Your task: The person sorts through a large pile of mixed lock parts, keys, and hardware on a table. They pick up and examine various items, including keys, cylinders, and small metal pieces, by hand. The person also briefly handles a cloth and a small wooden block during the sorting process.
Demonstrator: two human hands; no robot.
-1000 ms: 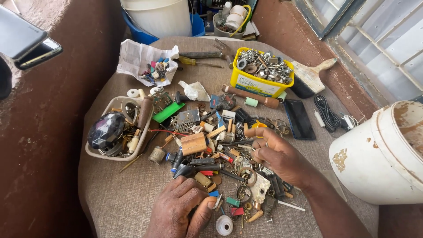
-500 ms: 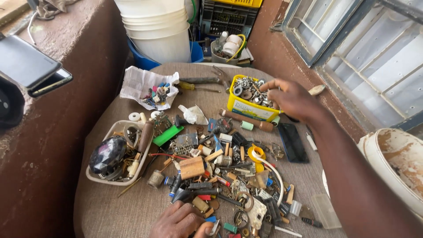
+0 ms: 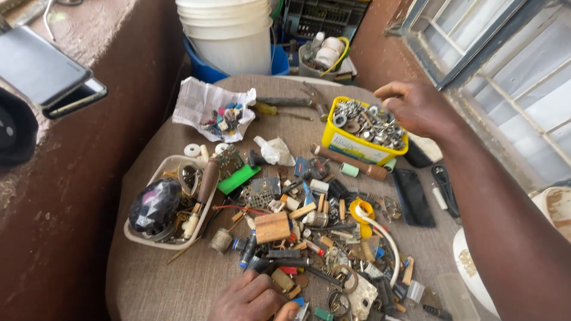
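Observation:
My right hand hovers over the yellow tub full of metal nuts and washers, fingers loosely curled, and whether it holds a small part I cannot tell. My left hand rests at the near edge of a heap of small electronic parts, screws and wire scraps on the brown round table, fingers bent over the pieces; any part under them is hidden.
A white tray with a dark faceted knob and tools lies left. Crumpled paper with coloured bits, pliers, a screwdriver, a black phone, white buckets behind, a tablet on the left ledge.
My right hand rose from the parts heap and reached to the yellow tub at the far right. My left hand stayed at the near edge. The view tilted up.

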